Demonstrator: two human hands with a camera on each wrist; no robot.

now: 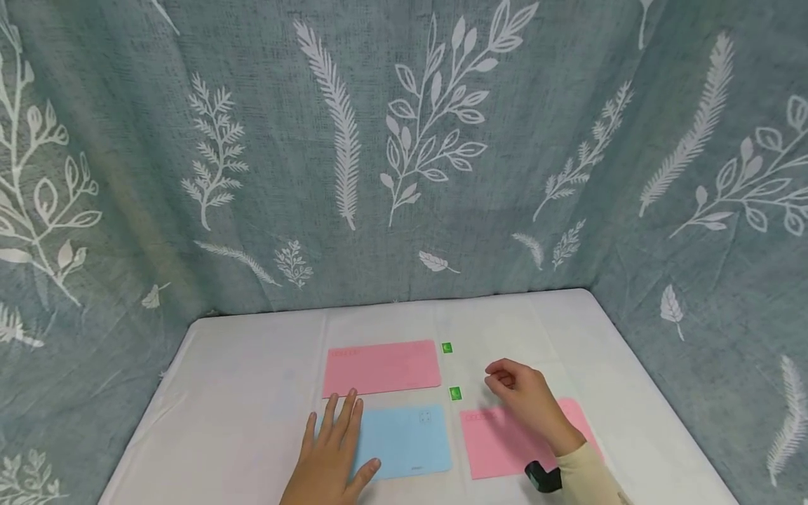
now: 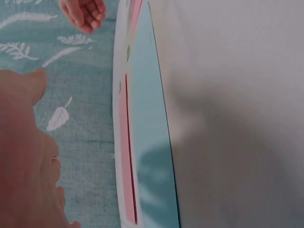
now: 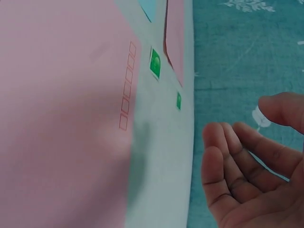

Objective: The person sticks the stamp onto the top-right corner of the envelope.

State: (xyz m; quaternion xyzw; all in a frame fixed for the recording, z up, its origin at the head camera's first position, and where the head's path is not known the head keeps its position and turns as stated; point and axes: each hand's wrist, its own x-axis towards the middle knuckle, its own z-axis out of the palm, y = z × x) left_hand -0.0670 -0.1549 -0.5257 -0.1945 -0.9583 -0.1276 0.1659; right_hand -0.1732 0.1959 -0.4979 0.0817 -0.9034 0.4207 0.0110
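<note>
My left hand (image 1: 331,452), fingers straight and spread, is over the left end of a blue envelope (image 1: 407,442); whether it touches the paper I cannot tell. My right hand (image 1: 530,400) hovers above the far edge of a pink envelope (image 1: 482,452) at the right. Its fingers are loosely curled with the thumb apart, and the right wrist view shows nothing between them. Two small green stamps, a nearer stamp (image 1: 456,393) and a farther stamp (image 1: 447,347), lie left of that hand. Behind the blue envelope lies another pink envelope (image 1: 381,368).
A white cloth covers the table (image 1: 252,393). Teal curtains (image 1: 265,175) with white leaf prints hang behind it and along both sides. A black strap piece (image 1: 543,477) sits at the right wrist, beside a cream sleeve (image 1: 590,473).
</note>
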